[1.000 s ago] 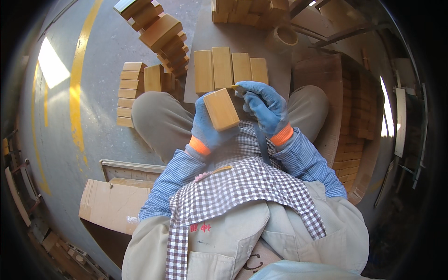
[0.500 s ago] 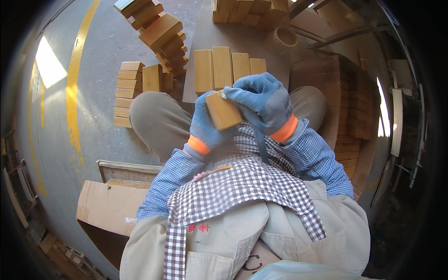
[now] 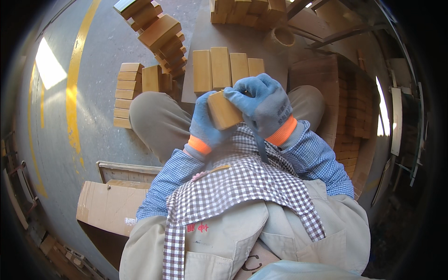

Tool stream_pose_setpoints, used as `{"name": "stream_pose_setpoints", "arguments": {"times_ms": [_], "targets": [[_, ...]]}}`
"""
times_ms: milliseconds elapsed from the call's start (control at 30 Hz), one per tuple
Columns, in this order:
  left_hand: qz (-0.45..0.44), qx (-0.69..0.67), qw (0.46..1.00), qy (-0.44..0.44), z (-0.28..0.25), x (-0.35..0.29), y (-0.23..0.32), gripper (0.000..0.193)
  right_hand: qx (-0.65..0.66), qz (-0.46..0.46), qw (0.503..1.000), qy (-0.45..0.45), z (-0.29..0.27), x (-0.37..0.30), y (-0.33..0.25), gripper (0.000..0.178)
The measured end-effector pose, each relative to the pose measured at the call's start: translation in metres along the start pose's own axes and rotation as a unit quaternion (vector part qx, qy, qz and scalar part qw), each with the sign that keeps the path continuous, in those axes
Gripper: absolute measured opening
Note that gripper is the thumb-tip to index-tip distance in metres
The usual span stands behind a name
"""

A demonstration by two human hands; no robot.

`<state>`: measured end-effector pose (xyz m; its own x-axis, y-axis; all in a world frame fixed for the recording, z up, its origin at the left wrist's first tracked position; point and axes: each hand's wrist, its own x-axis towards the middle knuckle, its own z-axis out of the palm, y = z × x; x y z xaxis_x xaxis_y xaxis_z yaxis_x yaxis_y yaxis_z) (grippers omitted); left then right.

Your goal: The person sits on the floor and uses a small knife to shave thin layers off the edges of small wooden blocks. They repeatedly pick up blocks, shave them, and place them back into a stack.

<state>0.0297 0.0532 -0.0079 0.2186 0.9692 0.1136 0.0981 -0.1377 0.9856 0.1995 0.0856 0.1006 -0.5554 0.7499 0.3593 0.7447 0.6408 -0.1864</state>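
My left hand [image 3: 201, 120], in a blue-grey coated glove with an orange cuff, is closed round a small rectangular wooden block [image 3: 225, 111]. The block is tilted above my lap, its broad pale face turned up. My right hand [image 3: 265, 103], gloved the same way, has thumb and fingers pinched at the block's far right corner. Whatever sits between those fingertips is hidden. Just beyond my hands, a row of similar wooden blocks [image 3: 220, 67] lies side by side on a grey board [image 3: 190, 86].
Stacked blocks [image 3: 127, 95] stand by my left knee, with a tall leaning stack [image 3: 161, 35] behind. More blocks [image 3: 247, 10] sit at the board's far end, near a round tub [image 3: 283, 37]. An open carton [image 3: 315, 100] of blocks is at right; a cardboard box [image 3: 109, 207] lies at left.
My right fingertips have shifted slightly along the block's far corner and curled tighter. A small whitish bit seen at them before is now hidden. My left hand keeps its hold.
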Motion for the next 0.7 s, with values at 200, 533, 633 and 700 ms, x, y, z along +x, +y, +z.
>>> {"name": "stream_pose_setpoints", "arguments": {"times_ms": [200, 533, 633, 700], "targets": [[0.005, 0.007, 1.000, 0.002, -0.0002, 0.0010, 0.0042, 0.079, 0.012, 0.001, 0.999, 0.034, 0.0021, -0.0001, -0.0016, 0.016], [0.018, 0.004, 1.000, -0.002, -0.0010, 0.0033, 0.0086, 0.078, 0.013, 0.000, 0.999, 0.032, -0.0032, -0.0015, -0.0025, 0.018], [0.013, 0.021, 1.000, -0.002, -0.0015, 0.0035, 0.0085, 0.078, 0.010, 0.000, 0.999, 0.034, -0.0052, -0.0021, -0.0024, 0.019], [0.014, 0.024, 1.000, -0.002, -0.0018, 0.0034, 0.0087, 0.079, 0.011, -0.005, 0.999, 0.032, -0.0053, -0.0015, -0.0028, 0.019]]}}
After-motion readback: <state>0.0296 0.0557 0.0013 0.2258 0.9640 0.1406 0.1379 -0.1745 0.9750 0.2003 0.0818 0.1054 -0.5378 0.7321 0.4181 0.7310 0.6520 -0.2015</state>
